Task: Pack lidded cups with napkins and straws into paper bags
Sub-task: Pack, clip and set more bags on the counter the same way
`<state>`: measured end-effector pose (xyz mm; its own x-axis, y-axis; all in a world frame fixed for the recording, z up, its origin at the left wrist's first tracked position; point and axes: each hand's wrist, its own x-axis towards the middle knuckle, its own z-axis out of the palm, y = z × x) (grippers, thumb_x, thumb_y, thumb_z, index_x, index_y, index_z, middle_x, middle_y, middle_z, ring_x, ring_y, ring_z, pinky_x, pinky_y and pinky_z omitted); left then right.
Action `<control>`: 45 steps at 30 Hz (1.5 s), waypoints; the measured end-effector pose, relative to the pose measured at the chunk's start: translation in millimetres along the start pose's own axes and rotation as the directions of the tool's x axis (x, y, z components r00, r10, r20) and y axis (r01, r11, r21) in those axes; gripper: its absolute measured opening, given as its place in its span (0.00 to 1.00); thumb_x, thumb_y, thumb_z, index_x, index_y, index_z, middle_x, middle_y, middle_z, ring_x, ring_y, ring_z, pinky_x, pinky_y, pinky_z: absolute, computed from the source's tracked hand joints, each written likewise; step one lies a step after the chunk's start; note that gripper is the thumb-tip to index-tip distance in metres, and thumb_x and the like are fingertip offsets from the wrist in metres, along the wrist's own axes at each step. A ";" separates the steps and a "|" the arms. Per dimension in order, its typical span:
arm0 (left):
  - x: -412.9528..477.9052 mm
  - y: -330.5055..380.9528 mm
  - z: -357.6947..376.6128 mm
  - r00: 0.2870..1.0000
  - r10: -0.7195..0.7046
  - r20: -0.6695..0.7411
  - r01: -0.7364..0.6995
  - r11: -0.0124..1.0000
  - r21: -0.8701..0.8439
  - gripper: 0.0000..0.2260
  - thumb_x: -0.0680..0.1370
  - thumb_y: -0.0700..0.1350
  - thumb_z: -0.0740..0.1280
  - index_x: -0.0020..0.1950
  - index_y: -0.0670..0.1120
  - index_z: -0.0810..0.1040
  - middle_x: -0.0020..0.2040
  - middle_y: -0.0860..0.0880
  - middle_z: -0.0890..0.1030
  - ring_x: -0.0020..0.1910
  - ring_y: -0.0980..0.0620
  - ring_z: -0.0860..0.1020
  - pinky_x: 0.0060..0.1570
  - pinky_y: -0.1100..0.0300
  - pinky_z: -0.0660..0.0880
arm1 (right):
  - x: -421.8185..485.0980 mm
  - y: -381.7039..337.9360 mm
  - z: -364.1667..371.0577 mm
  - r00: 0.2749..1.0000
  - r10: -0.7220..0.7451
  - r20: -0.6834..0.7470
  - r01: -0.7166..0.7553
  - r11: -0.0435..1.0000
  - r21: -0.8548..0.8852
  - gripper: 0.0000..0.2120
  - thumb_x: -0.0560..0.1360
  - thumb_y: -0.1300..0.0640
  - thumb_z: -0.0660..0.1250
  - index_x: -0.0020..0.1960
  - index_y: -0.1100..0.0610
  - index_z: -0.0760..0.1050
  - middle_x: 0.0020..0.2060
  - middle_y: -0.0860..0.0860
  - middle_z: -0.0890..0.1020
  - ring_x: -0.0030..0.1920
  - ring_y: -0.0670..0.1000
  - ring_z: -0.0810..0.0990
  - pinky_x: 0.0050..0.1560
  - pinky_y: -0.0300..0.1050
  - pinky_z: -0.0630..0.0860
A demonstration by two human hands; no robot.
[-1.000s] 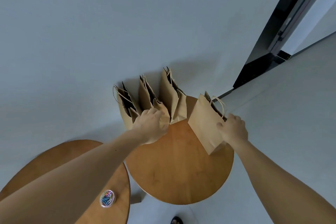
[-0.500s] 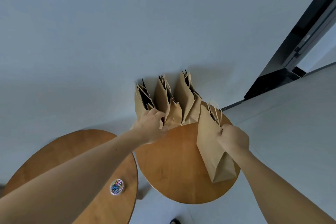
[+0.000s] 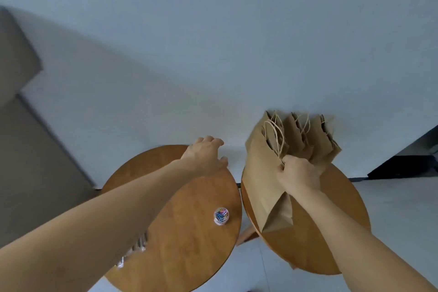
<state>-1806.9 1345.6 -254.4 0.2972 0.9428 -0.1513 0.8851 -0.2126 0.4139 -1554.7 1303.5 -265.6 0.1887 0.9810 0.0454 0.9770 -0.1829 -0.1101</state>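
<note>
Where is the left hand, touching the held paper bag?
Apart. The head view shows a gap between the left hand and the paper bag, gripped by the right hand.

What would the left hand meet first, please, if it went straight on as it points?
The left hand is at the far edge of the left round table, nothing ahead on it; probably the grey wall comes first, though depth is unclear.

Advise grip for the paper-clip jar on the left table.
Likely from above: the paper-clip jar stands upright, small and round, on the left table, with bare wood around it. Close the fingers on opposite sides of its wall.
</note>
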 end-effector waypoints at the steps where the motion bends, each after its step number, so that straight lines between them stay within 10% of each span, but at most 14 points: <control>1: -9.8 -17.9 -6.2 1.000 -0.031 -0.005 0.031 1.000 -0.002 0.26 0.79 0.55 0.62 0.76 0.50 0.64 0.74 0.48 0.68 0.72 0.46 0.64 0.68 0.49 0.67 | -0.1 -23.2 2.3 0.999 -0.034 -0.006 0.034 0.999 0.016 0.16 0.76 0.55 0.63 0.32 0.52 0.63 0.27 0.48 0.70 0.30 0.54 0.73 0.27 0.41 0.61; 15: -76.5 -144.6 -1.2 0.928 -0.368 0.059 0.370 0.928 -0.038 0.27 0.79 0.57 0.61 0.77 0.50 0.63 0.73 0.47 0.68 0.71 0.46 0.66 0.67 0.49 0.69 | -7.1 -198.1 103.9 0.952 -0.292 0.087 0.266 0.935 0.234 0.09 0.80 0.55 0.60 0.41 0.54 0.71 0.33 0.47 0.74 0.33 0.47 0.75 0.31 0.38 0.69; 19: -62.7 -154.2 7.7 0.905 -0.400 0.146 0.402 0.915 0.013 0.25 0.79 0.54 0.63 0.74 0.48 0.66 0.69 0.46 0.71 0.68 0.45 0.69 0.63 0.50 0.69 | -12.5 -206.4 141.5 0.869 -0.370 0.328 0.263 0.907 0.327 0.10 0.79 0.53 0.59 0.41 0.54 0.68 0.37 0.48 0.76 0.40 0.51 0.79 0.39 0.45 0.74; 28: -31.3 -160.2 42.6 0.880 -0.384 0.280 0.401 0.916 -0.004 0.29 0.78 0.59 0.63 0.76 0.50 0.64 0.71 0.48 0.71 0.69 0.47 0.69 0.66 0.50 0.69 | 22.2 -184.0 164.4 0.636 -0.498 0.590 0.137 0.824 0.549 0.28 0.65 0.26 0.65 0.53 0.46 0.72 0.44 0.38 0.77 0.48 0.44 0.79 0.42 0.38 0.72; 39: -16.2 -164.6 69.0 0.832 -0.371 0.412 0.425 0.904 -0.045 0.40 0.63 0.68 0.73 0.69 0.50 0.68 0.63 0.52 0.76 0.56 0.50 0.77 0.56 0.51 0.77 | 31.3 -172.3 180.3 0.612 -0.518 0.598 -0.047 0.731 0.680 0.25 0.58 0.27 0.74 0.44 0.44 0.78 0.39 0.42 0.83 0.40 0.37 0.80 0.39 0.31 0.72; 45: -13.4 -164.7 78.7 0.837 -0.375 0.398 0.442 0.893 -0.088 0.40 0.60 0.75 0.66 0.64 0.52 0.71 0.59 0.53 0.77 0.54 0.51 0.77 0.54 0.52 0.77 | 29.8 -172.5 182.7 0.617 -0.466 0.634 -0.252 0.646 0.721 0.27 0.60 0.33 0.74 0.47 0.54 0.80 0.41 0.51 0.85 0.39 0.48 0.83 0.46 0.47 0.80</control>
<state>-1928.5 1347.8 -391.1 0.0592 0.7670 -0.6389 0.8901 0.2492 0.3816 -1735.8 1376.2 -426.7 -0.4024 0.7319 -0.5499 0.5114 -0.3185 -0.7981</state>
